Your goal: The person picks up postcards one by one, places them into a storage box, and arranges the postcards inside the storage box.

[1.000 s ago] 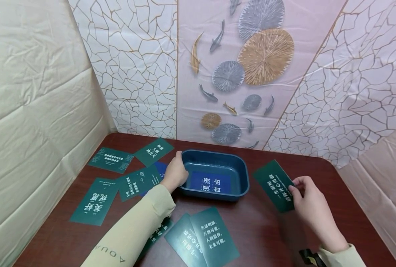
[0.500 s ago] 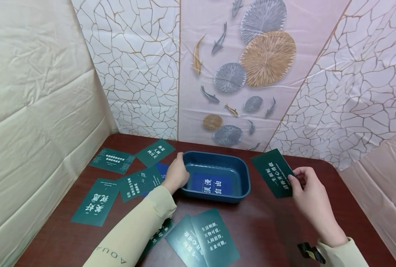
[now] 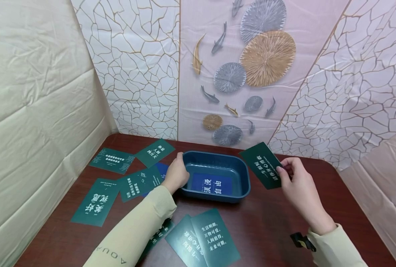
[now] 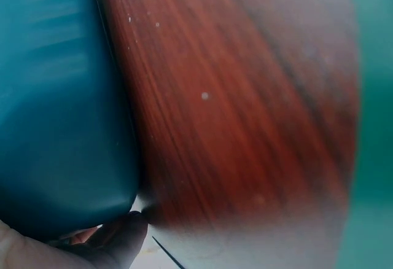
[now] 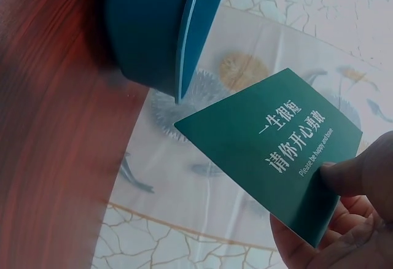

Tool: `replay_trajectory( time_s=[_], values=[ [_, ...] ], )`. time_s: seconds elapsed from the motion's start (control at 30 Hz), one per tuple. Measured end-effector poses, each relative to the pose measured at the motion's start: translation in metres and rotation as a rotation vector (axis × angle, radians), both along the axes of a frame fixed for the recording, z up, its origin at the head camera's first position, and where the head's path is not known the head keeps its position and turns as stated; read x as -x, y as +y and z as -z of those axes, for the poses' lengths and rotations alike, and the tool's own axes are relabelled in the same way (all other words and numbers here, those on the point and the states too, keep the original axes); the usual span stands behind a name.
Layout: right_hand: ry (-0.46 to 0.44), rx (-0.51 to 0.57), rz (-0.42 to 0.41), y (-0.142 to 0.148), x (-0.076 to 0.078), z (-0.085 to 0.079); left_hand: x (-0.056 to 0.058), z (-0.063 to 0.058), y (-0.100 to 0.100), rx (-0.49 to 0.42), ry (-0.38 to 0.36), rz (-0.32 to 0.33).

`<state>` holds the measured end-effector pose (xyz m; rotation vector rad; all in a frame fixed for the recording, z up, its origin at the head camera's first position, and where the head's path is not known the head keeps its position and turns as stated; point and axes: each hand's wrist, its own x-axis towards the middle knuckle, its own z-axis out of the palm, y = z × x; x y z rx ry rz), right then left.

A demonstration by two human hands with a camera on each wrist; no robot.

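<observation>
My left hand [image 3: 176, 173] grips the left end of a dark blue rectangular basin [image 3: 214, 160]; in the left wrist view its thumb and fingers lie at the basin's wall [image 4: 67, 115]. A blue card [image 3: 201, 182] with white writing lies flat inside. Off to the right, my right hand [image 3: 298, 187] pinches a green card [image 3: 259, 167] by its near right edge. The card is tilted, held above the table just right of the basin's rim. In the right wrist view the thumb presses on the printed face of the card [image 5: 276, 143], fingers behind it.
Several green cards lie left of the basin, one a far card [image 3: 155, 152], one a near-left card [image 3: 96, 202]. A blue card [image 3: 162, 169] is partly covered there. Overlapping green cards [image 3: 214, 237] lie in front on the brown table [image 3: 268, 226]. Patterned cloth [image 3: 144, 66] hangs behind.
My right hand has lifted the green card and carried it leftward, close to the basin's right rim. The left hand stays on the basin; the loose cards lie as before.
</observation>
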<state>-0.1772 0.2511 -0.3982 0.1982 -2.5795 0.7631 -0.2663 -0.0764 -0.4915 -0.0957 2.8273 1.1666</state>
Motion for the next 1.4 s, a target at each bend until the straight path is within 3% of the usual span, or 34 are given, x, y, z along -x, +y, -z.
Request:
replay_trajectory(
  time_s=[0.37, 0.7, 1.07, 1.4],
  values=[
    [-0.036, 0.030, -0.084, -0.029, 0.012, 0.002, 0.000, -0.001, 0.000, 0.001, -0.003, -0.003],
    [-0.082, 0.059, -0.158, -0.057, 0.032, 0.014, 0.001, 0.002, -0.001, -0.012, -0.011, -0.006],
    [-0.168, 0.009, -0.196, -0.076, 0.053, 0.036, 0.002, 0.003, -0.001, -0.010, -0.008, 0.001],
    [-0.205, 0.013, -0.263, -0.092, 0.058, 0.046, 0.002, 0.003, -0.002, -0.002, 0.006, 0.008]
  ],
)
